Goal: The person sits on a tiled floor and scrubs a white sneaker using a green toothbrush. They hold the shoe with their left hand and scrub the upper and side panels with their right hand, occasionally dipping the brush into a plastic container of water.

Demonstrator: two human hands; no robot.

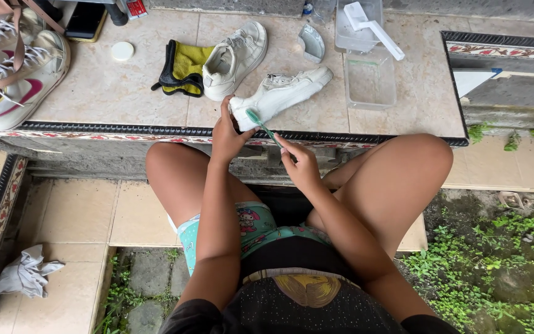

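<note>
On the tiled counter (125,93) a white sneaker (282,93) lies sideways at the front edge — left hand (227,137) fingers clamp its heel, right hand (301,162) fingers pinch a green toothbrush (261,124) there. Hard scrubbing could push it off.

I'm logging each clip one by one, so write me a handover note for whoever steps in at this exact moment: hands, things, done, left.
Left hand: grips the heel end of the white sneaker, which lies on its side on the tiled ledge.
Right hand: holds a green toothbrush, bristles against the sneaker's heel.
Nearby: second white sneaker resting partly on a yellow and black cloth; clear plastic containers to the right.
Done: how much is already scrubbed cannot be told.
Left: probably the rest of this sneaker, and perhaps the second one.
</note>
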